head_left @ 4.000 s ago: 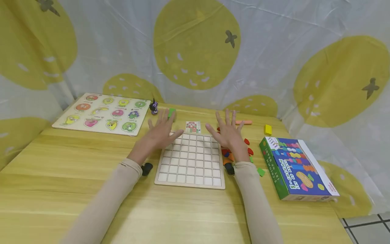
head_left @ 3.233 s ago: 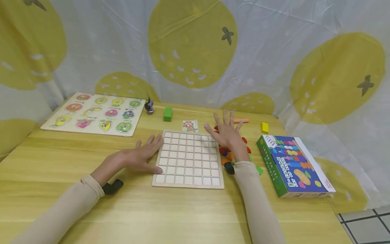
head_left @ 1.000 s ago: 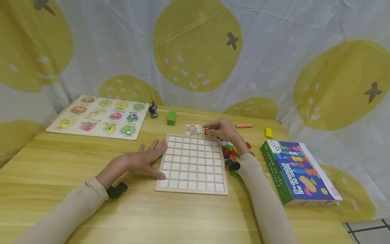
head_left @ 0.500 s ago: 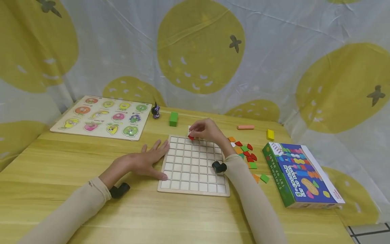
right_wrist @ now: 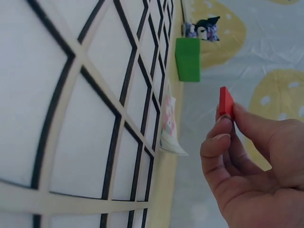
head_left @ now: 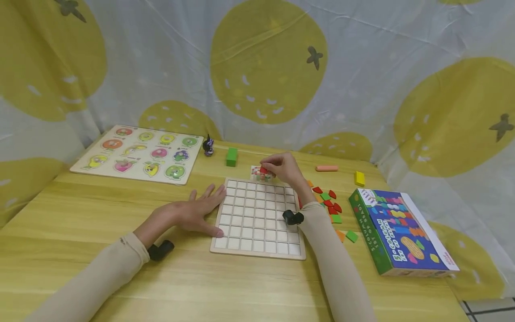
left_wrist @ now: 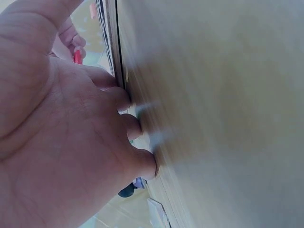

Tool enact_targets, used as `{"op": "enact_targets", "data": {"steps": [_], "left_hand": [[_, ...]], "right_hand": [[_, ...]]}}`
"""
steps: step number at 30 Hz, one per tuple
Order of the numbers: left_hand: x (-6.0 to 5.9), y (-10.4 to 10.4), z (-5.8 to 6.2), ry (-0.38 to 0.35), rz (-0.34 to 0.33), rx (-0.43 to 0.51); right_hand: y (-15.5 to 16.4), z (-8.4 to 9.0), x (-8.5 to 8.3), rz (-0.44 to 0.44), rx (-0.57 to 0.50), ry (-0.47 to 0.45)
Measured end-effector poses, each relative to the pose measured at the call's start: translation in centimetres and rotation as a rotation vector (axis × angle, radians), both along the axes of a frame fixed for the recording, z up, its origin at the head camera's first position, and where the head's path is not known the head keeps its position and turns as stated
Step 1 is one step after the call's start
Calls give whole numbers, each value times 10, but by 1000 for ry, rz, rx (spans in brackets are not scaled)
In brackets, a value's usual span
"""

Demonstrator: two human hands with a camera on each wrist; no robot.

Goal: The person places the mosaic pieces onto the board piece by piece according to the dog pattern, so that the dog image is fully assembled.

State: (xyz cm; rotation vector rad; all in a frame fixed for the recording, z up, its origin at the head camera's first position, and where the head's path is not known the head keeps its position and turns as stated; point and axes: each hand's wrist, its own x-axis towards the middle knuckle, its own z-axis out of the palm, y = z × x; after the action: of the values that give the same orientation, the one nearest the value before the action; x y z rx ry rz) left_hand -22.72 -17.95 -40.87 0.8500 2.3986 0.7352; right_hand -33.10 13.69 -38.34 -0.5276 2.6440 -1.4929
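Observation:
Between thumb and fingertips my right hand [head_left: 283, 167] pinches a small flat red tile [right_wrist: 225, 101], held up over the printed pattern card [head_left: 257, 172]. The card lies just behind the wooden grid board [head_left: 249, 219], whose pale square cells hold no pieces. My left hand [head_left: 192, 214] lies with spread, fairly straight fingers at the board's left edge, thumb on the lower left corner. In the left wrist view its fingertips [left_wrist: 148, 164] rest on the table beside the board.
Loose red, green and orange tiles [head_left: 335, 218] lie right of the board. Further right are a blue and green box [head_left: 406, 232], a yellow block [head_left: 359, 179] and an orange stick [head_left: 327, 168]. A fruit puzzle board [head_left: 138, 154], a small figurine [head_left: 208, 146] and a green block [head_left: 231, 157] stand at the back.
My right hand lifted from open, picked up a red tile, brought it left to the board's far edge, then moved slightly right over the card. The left hand slid to the board's left edge and stayed.

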Motion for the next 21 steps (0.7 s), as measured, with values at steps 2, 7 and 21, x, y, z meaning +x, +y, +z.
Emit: {"op": "enact_targets", "data": {"steps": [2, 7, 21], "left_hand": [[0, 1, 1, 4, -3, -1], [2, 1, 5, 1, -11, 6], [-1, 1, 0, 7, -19, 9]], "right_hand": [[0, -2, 0, -18, -10, -7], [-7, -7, 0, -2, -18, -26], [-46, -7, 3, 135, 224, 35]]}}
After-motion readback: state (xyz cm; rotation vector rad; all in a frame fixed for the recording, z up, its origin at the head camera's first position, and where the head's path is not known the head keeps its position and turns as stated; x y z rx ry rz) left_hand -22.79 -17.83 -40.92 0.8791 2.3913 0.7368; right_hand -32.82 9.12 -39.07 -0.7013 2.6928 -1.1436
